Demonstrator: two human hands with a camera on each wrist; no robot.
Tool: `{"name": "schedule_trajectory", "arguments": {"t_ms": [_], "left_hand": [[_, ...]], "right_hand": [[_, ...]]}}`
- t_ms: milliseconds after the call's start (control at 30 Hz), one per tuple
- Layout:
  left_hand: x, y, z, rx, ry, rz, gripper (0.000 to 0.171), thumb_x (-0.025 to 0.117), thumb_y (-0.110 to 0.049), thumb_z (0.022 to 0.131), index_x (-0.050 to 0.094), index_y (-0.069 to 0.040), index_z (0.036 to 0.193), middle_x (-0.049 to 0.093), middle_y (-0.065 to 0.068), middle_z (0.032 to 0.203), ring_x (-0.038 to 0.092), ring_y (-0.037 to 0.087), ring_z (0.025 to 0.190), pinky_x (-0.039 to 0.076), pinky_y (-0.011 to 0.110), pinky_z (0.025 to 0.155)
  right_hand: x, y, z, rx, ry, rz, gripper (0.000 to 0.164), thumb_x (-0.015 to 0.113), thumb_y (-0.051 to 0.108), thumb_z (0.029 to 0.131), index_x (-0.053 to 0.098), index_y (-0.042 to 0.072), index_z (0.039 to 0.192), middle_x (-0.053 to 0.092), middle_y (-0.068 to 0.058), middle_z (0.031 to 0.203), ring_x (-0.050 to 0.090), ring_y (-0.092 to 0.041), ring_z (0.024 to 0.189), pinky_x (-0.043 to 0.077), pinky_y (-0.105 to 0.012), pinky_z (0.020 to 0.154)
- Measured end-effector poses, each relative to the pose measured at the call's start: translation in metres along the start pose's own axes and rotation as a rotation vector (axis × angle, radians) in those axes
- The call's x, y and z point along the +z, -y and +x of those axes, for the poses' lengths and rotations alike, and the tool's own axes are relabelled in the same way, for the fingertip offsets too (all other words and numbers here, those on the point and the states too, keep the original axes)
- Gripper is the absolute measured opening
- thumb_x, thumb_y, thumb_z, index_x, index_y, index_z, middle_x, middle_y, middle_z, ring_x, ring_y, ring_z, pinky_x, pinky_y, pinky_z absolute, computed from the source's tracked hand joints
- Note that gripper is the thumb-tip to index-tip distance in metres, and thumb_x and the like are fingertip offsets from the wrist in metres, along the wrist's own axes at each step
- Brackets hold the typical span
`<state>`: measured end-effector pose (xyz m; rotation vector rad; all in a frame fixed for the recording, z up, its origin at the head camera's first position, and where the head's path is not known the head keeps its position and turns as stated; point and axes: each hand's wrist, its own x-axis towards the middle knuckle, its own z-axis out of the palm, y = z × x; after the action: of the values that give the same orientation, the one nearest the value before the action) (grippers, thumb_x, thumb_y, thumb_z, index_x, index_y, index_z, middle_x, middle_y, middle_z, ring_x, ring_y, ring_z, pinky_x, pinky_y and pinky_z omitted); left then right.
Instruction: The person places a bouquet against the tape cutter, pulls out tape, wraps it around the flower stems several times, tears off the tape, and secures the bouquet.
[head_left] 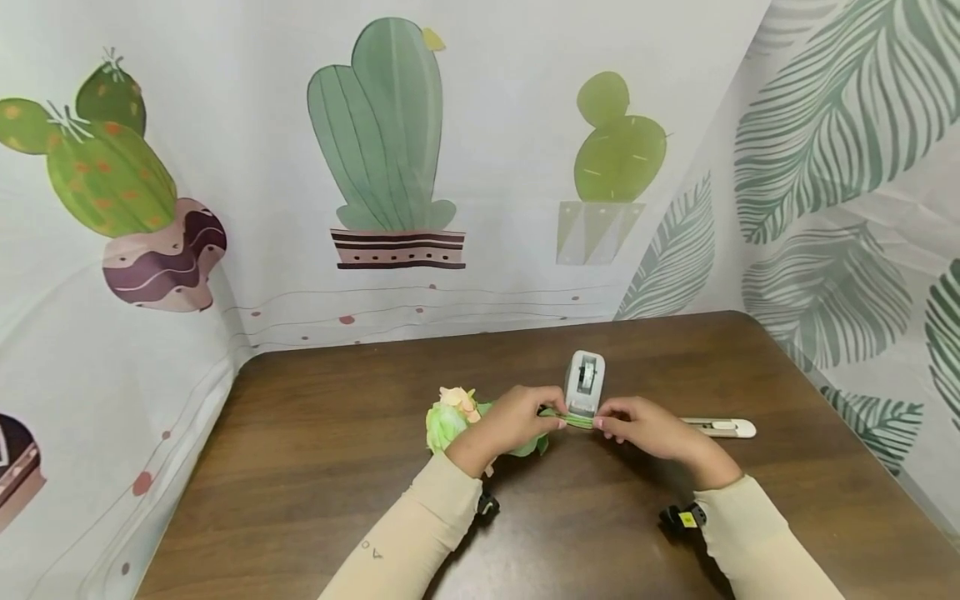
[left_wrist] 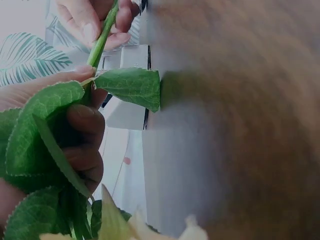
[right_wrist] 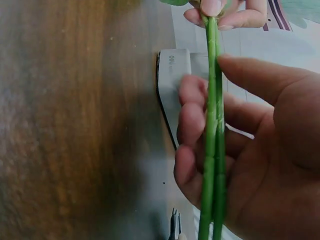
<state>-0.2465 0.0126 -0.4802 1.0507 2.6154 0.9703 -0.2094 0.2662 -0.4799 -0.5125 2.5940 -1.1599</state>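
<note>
A bunch of artificial flowers [head_left: 447,427] with pale green and peach petals lies along my left forearm. My left hand [head_left: 513,423] grips its green stems [head_left: 579,422] just below the leaves [left_wrist: 45,130]. Farther along the same stems, my right hand [head_left: 648,429] holds them between thumb and curled fingers; in the right wrist view two stems [right_wrist: 211,135] run side by side across those fingers. Right behind the stems stands a white tape dispenser [head_left: 585,375]. The stems hide its front end in the head view, and whether they touch it I cannot tell.
A white utility knife [head_left: 733,428] lies on the brown wooden table [head_left: 330,467], partly behind the right hand. Patterned cloth [head_left: 510,167] with cacti and leaves hangs behind the table's far edge. Dark wrist cameras [head_left: 682,518] sit under both sleeves.
</note>
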Motion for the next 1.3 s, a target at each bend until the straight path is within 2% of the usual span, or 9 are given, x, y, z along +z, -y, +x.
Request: {"name": "schedule_trajectory", "arguments": {"t_ms": [200, 367, 700, 1067, 1300], "left_hand": [[-0.001, 0.003, 0.004, -0.008, 0.011, -0.014, 0.006, 0.072, -0.024, 0.095, 0.065, -0.025, 0.095, 0.074, -0.006, 0.099, 0.061, 0.006, 0.086, 0.049, 0.023, 0.079], [-0.003, 0.004, 0.008, -0.004, 0.029, -0.021, 0.007, 0.072, -0.021, 0.095, 0.065, -0.024, 0.094, 0.074, -0.006, 0.099, 0.06, 0.006, 0.084, 0.048, 0.023, 0.077], [-0.004, 0.009, 0.018, -0.004, 0.063, -0.057, 0.01, 0.074, -0.018, 0.093, 0.065, -0.023, 0.092, 0.076, -0.005, 0.104, 0.061, 0.005, 0.089, 0.048, 0.022, 0.079], [-0.002, 0.011, 0.017, -0.032, 0.076, -0.094, 0.009, 0.072, -0.018, 0.094, 0.065, -0.024, 0.095, 0.075, -0.005, 0.109, 0.064, 0.005, 0.096, 0.049, 0.023, 0.082], [-0.002, 0.009, 0.017, -0.045, 0.063, -0.091, 0.009, 0.072, -0.018, 0.094, 0.066, -0.025, 0.095, 0.076, -0.005, 0.107, 0.064, 0.006, 0.094, 0.05, 0.024, 0.082]], "right_hand": [[0.003, 0.005, 0.004, 0.042, -0.242, -0.062, 0.014, 0.065, 0.02, 0.099, 0.072, 0.009, 0.104, 0.067, -0.005, 0.096, 0.056, -0.014, 0.084, 0.047, -0.026, 0.072], [0.011, 0.007, 0.008, 0.06, -0.33, -0.101, 0.013, 0.068, 0.018, 0.097, 0.076, 0.009, 0.102, 0.069, -0.006, 0.097, 0.058, -0.015, 0.087, 0.048, -0.03, 0.076], [0.018, 0.007, 0.011, 0.076, -0.371, -0.092, 0.013, 0.068, 0.016, 0.095, 0.079, 0.009, 0.099, 0.072, -0.007, 0.096, 0.06, -0.016, 0.087, 0.048, -0.03, 0.077], [0.023, 0.007, 0.013, 0.061, -0.413, -0.065, 0.012, 0.068, 0.015, 0.095, 0.079, 0.01, 0.097, 0.072, -0.005, 0.093, 0.061, -0.013, 0.087, 0.048, -0.028, 0.078], [0.023, 0.007, 0.013, 0.06, -0.43, -0.032, 0.012, 0.068, 0.012, 0.095, 0.08, 0.009, 0.098, 0.071, -0.005, 0.092, 0.058, -0.011, 0.085, 0.046, -0.025, 0.076]]}}
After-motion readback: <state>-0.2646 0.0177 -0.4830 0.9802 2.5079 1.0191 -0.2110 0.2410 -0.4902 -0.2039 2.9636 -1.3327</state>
